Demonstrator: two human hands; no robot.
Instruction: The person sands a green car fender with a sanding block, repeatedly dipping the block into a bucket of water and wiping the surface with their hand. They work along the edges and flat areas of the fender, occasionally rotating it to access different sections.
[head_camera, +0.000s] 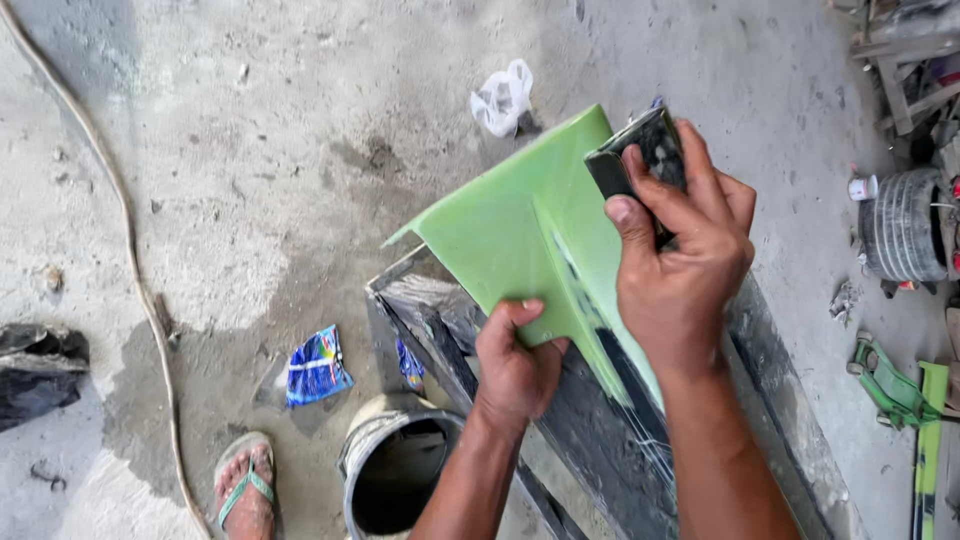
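The concrete floor (250, 150) fills most of what I see, stained dark in patches, with a pale rope (128, 260) trailing across it on my left. Below me stands a dark, grimy bench (600, 450), and the green panel (500, 235) rests tilted on its upper end, one pointed corner sticking out to the left. A worn tyre (903, 225) lies at the far right, and a dirty bucket (395, 470) sits just beside the bench at the bottom. My right hand (685, 260) is curled tight around a dark sanding block (640, 160), thumb pressed along its near side, the block lying against the panel's upper right edge. My left hand (515, 365) is closed on the panel's lower edge, thumb on top, pinching it firmly. My foot in a green sandal (245, 490) shows lower left, near a blue wrapper (315, 365). A crumpled white plastic bag (503, 97) lies just beyond the panel
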